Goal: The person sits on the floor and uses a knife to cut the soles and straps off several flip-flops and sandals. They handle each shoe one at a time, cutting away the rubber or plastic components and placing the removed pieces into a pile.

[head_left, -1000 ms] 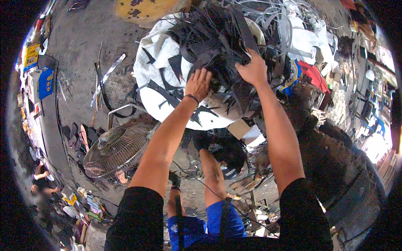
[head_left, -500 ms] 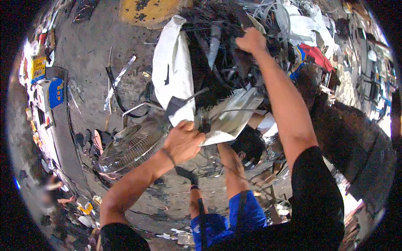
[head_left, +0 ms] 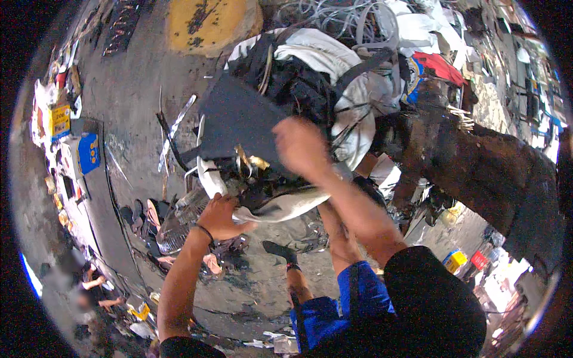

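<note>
A white sack full of dark scrap lies in front of me, its mouth spread wide. My left hand holds the near left part of its rim, fingers over the edge and thumb stretched along it. My right hand, slightly blurred, is curled at the right edge of a large dark grey sheet on top of the sack; its fingertips are hidden. Crumpled black material fills the sack behind the sheet. A gold-coloured scrap lies at the sheet's near edge.
A wire fan guard lies left of the sack. Clear plastic strips and a red piece lie beyond it. A yellow board is at the far left. A blue box stands along the left side. Dark brown material is piled at right.
My right hand has come nearer and leftward, over the sack. The dark grey sheet now covers much of the opening. My left hand has shifted left along the rim, and the mouth is wider.
</note>
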Demonstrator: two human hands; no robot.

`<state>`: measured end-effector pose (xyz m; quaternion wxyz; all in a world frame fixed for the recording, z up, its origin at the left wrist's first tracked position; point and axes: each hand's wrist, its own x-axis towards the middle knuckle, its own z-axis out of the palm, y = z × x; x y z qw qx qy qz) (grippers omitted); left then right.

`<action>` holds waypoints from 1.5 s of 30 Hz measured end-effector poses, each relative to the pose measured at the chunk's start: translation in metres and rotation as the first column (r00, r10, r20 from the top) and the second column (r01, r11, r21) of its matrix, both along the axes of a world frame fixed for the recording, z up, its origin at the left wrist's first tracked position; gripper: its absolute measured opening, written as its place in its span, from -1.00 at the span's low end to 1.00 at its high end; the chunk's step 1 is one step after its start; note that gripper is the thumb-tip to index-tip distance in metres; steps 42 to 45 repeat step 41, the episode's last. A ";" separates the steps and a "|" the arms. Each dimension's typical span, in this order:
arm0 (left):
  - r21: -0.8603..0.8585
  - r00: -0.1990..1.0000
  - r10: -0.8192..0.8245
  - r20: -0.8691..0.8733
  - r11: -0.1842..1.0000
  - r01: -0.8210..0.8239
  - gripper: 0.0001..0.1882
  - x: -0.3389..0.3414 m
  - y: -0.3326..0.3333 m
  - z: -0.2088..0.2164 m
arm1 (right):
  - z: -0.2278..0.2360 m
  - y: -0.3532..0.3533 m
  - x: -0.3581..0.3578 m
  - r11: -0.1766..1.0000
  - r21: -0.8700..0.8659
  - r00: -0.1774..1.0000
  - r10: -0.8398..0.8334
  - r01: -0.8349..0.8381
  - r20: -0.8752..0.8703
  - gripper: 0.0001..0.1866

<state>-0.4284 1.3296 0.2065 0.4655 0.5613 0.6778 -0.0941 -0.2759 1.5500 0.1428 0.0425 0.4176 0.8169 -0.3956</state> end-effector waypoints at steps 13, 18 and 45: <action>-0.035 0.212 0.977 0.000 0.212 -0.977 -0.01 -0.107 0.010 -0.204 | -0.148 0.109 0.161 0.919 0.111 0.921 -0.386 0.378 0.058 -0.49; 0.177 0.670 0.731 -0.127 0.682 -0.710 -0.31 -0.123 0.050 -0.106 | 0.018 0.166 0.183 0.969 0.189 0.978 -0.180 0.158 0.103 -0.61; 0.372 0.555 0.721 -0.416 0.691 -0.620 -0.61 -0.124 0.024 -0.066 | 0.158 0.204 0.304 0.994 0.033 0.586 0.034 -0.104 0.810 -0.16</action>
